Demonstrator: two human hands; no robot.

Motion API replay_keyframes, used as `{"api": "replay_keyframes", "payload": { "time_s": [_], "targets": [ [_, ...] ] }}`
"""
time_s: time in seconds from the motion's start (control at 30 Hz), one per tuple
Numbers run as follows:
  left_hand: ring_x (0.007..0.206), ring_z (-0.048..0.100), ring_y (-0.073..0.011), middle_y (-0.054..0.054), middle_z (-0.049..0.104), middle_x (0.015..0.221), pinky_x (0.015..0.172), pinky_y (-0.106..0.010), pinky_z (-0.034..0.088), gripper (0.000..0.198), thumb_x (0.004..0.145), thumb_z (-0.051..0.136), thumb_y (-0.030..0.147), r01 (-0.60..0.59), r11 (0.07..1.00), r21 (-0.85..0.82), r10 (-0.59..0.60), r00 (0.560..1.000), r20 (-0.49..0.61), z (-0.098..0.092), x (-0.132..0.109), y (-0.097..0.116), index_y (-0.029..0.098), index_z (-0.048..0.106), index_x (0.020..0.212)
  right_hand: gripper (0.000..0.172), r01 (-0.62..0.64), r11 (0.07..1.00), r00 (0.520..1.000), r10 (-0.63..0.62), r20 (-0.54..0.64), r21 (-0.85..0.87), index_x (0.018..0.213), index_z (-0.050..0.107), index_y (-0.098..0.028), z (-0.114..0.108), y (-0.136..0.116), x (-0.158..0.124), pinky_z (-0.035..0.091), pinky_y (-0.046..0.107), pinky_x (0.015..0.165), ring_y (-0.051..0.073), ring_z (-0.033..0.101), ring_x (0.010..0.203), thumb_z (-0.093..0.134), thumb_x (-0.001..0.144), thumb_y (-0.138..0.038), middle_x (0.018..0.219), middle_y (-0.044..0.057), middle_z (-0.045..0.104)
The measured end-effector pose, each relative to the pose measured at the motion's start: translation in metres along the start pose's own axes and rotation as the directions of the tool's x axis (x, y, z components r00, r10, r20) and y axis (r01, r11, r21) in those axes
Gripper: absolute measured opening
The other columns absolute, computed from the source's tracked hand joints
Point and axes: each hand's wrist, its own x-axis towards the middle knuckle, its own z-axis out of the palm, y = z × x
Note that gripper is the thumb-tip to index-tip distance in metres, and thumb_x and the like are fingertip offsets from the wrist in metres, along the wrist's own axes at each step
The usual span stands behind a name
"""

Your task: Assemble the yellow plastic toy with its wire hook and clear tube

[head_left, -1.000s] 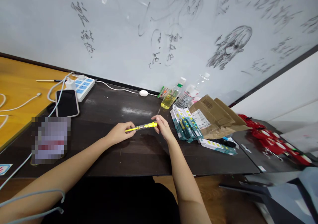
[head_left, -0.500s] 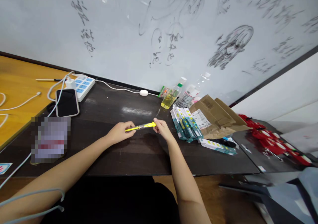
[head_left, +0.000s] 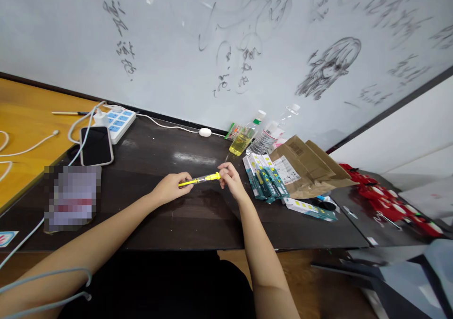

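A slim yellow and clear pen-shaped tool [head_left: 201, 180] is held level just above the dark table [head_left: 170, 224]. My left hand [head_left: 171, 188] is closed around its left end. My right hand [head_left: 230, 180] pinches its yellow right end with fingertips. A stack of green and white packaged tools [head_left: 264, 181] lies just right of my right hand.
A phone [head_left: 96, 145] and a white power strip [head_left: 118, 119] with cables sit at the back left. Two plastic bottles [head_left: 264, 135] and brown cardboard packaging [head_left: 307, 165] lie at the back right. Red packets [head_left: 385, 202] cover the neighbouring table. A scribbled whiteboard [head_left: 226, 45] stands behind.
My right hand's fingers shifted slightly on the tool's yellow end. The tool and left hand stay nearly where they were.
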Motion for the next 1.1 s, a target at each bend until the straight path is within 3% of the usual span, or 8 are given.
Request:
{"api": "replay_keyframes", "payload": {
  "time_s": [0.2, 0.3, 0.43, 0.63, 0.9, 1.0, 1.1],
  "targets": [
    [0.056, 0.052, -0.0105, 0.004, 0.057, 0.062, 0.058, -0.021, 0.036, 0.018, 0.079, 0.054, 0.035, -0.019, 1.0, 0.007, 0.019, 1.0, 0.01, 0.0006, -0.0003, 0.0012, 0.02, 0.062, 0.086, 0.025, -0.063, 0.995, 0.997, 0.065, 0.031, -0.074, 0.088, 0.051, -0.021, 0.0013, 0.0029, 0.0, 0.022, 0.016, 0.031, 0.004, 0.02, 0.032, 0.05, 0.084, -0.046, 0.041, -0.013, 0.022],
    [0.058, 0.054, -0.0114, 0.003, 0.059, 0.064, 0.06, -0.021, 0.037, 0.019, 0.079, 0.054, 0.036, -0.009, 1.0, -0.001, 0.009, 1.0, 0.002, 0.0008, 0.0006, -0.0004, 0.02, 0.061, 0.086, 0.031, -0.074, 0.995, 0.997, 0.075, 0.015, -0.072, 0.089, 0.052, -0.021, -0.0001, 0.002, 0.0002, 0.027, 0.017, 0.032, 0.005, 0.029, 0.033, 0.044, 0.086, -0.05, 0.044, -0.01, 0.033],
    [0.062, 0.056, -0.0127, 0.002, 0.064, 0.072, 0.063, -0.023, 0.039, 0.02, 0.079, 0.054, 0.037, 0.003, 1.0, 0.003, -0.003, 0.999, -0.041, 0.0003, 0.0011, -0.002, 0.02, 0.061, 0.086, 0.022, -0.081, 0.997, 0.996, 0.082, 0.03, -0.02, 0.087, 0.048, -0.022, -0.0045, 0.0017, -0.0002, 0.033, 0.016, 0.036, 0.006, 0.039, 0.041, 0.051, 0.082, -0.043, 0.056, -0.007, 0.047],
    [0.063, 0.057, -0.0128, 0.001, 0.064, 0.072, 0.063, -0.022, 0.039, 0.02, 0.079, 0.054, 0.037, 0.002, 1.0, -0.004, -0.002, 0.999, -0.043, 0.0001, 0.0002, -0.0011, 0.02, 0.061, 0.086, 0.025, -0.08, 0.995, 0.994, 0.084, 0.073, -0.057, 0.078, 0.042, -0.022, -0.0046, 0.004, -0.0013, 0.032, 0.016, 0.036, 0.005, 0.039, 0.04, 0.052, 0.083, -0.044, 0.056, -0.007, 0.048],
    [0.057, 0.053, -0.0112, 0.004, 0.058, 0.062, 0.058, -0.021, 0.035, 0.018, 0.079, 0.055, 0.035, -0.002, 1.0, 0.005, 0.002, 1.0, 0.014, -0.001, -0.0005, 0.0031, 0.02, 0.062, 0.086, 0.056, -0.08, 0.967, 0.996, 0.086, 0.015, -0.242, 0.048, 0.031, -0.02, -0.0016, 0.0092, 0.0006, 0.026, 0.02, 0.037, 0.005, 0.034, 0.035, 0.037, 0.087, -0.059, 0.04, -0.005, 0.036],
    [0.058, 0.053, -0.0113, 0.004, 0.059, 0.064, 0.059, -0.021, 0.036, 0.018, 0.079, 0.054, 0.035, 0.003, 1.0, -0.002, -0.003, 1.0, 0.012, -0.0012, 0.0, 0.0034, 0.02, 0.062, 0.086, 0.051, -0.074, 0.976, 0.997, 0.073, -0.01, -0.203, 0.056, 0.041, -0.019, -0.003, 0.0086, 0.0008, 0.029, 0.02, 0.037, 0.006, 0.037, 0.037, 0.036, 0.087, -0.059, 0.045, -0.004, 0.042],
    [0.063, 0.056, -0.012, 0.002, 0.063, 0.071, 0.063, -0.022, 0.038, 0.019, 0.079, 0.054, 0.036, 0.004, 1.0, -0.013, -0.005, 1.0, -0.017, -0.001, 0.0005, 0.0013, 0.02, 0.061, 0.087, 0.031, -0.063, 0.991, 0.998, 0.064, 0.004, -0.122, 0.079, 0.048, -0.02, -0.004, 0.0051, 0.0, 0.033, 0.018, 0.037, 0.007, 0.042, 0.041, 0.047, 0.083, -0.051, 0.058, -0.005, 0.052]
  ]
}}
